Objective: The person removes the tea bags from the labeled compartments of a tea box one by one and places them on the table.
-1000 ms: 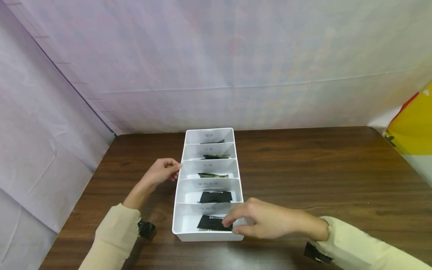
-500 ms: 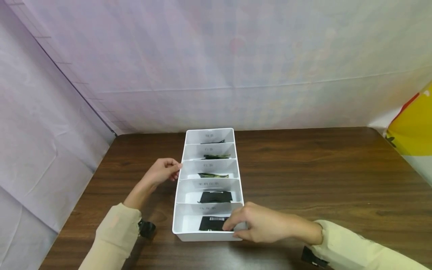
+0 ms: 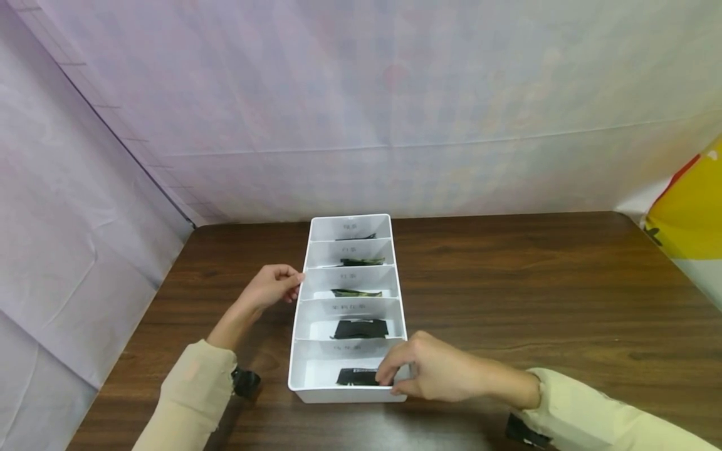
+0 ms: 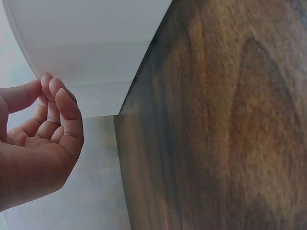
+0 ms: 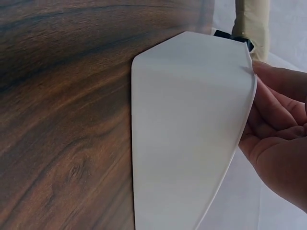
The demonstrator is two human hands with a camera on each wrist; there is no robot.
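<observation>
Brown wood-grain table [image 3: 536, 282], pale sheeting [image 3: 361, 94] behind it, yellow piece [image 3: 690, 213], possibly cloth, far right

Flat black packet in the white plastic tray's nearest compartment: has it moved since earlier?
Yes: judged against the tray, the packet has shifted toward the front wall and slightly right.

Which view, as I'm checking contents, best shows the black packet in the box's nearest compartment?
The head view: it looks down into the white box, so the black packet shows, though the right hand covers one end. Both wrist views show the box's outer walls and none of the packet.
</observation>
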